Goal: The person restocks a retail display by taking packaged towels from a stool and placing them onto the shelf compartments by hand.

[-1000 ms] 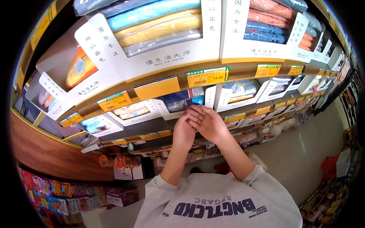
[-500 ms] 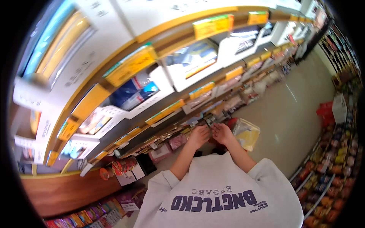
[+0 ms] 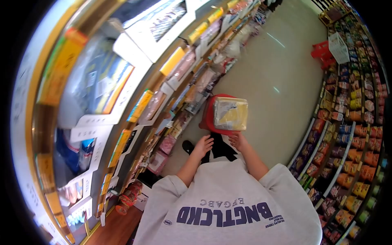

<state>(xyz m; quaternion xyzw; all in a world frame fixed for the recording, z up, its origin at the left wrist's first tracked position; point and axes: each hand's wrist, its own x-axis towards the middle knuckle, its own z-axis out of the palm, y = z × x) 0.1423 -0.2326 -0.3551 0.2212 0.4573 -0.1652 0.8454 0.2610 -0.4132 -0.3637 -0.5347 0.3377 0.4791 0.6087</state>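
Package (image 3: 230, 114): over red container (image 3: 207, 116), one edge facing the person
Long axis: unclear, nearly square
Left grip (image 3: 211, 141): open, near container
Right grip (image 3: 231, 139): open, nearer

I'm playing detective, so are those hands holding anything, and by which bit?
Nothing is held: the bare left hand and bare right hand look empty, near a rounded red object under a flat, yellowish rectangular pack.
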